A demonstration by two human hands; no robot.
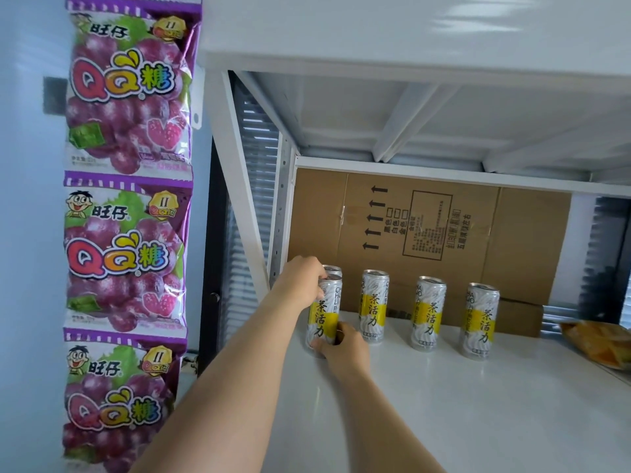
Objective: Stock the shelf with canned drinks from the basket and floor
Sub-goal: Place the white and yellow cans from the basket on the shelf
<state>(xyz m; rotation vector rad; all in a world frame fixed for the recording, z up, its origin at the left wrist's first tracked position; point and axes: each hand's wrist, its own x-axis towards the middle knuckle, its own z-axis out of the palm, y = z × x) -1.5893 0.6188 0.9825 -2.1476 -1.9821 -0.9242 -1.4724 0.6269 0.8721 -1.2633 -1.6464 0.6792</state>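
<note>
item: slim silver-and-yellow drink can (324, 315), upright on the white metal shelf board (444, 404), at the left end of the front row.
behind it: second matching can (333, 269), only its lid showing; whether the two touch cannot be told.
grip: left hand (300, 281) curled over the front can's top rim; right hand (341, 346) wrapped round its base. both grasp this one can.
row: three more matching cans (429, 314), upright to the right, spaced apart, none touching.
backing: flat brown cardboard sheet (426, 233) across the rear.
adjacent: hanging strip of purple grape-candy packets (126, 233) at left; orange snack bag (597, 343) at the shelf's right edge.
hazards, judged:
- a tall narrow can topples readily; letting go while it leans would drop it onto its neighbour and could start a chain along the row.
- pushing it back too firmly may knock the hidden rear can against the cardboard.
- the smooth shelf lets a nudged can slide.
- a forearm drawn back carelessly could clip the candy strip.
</note>
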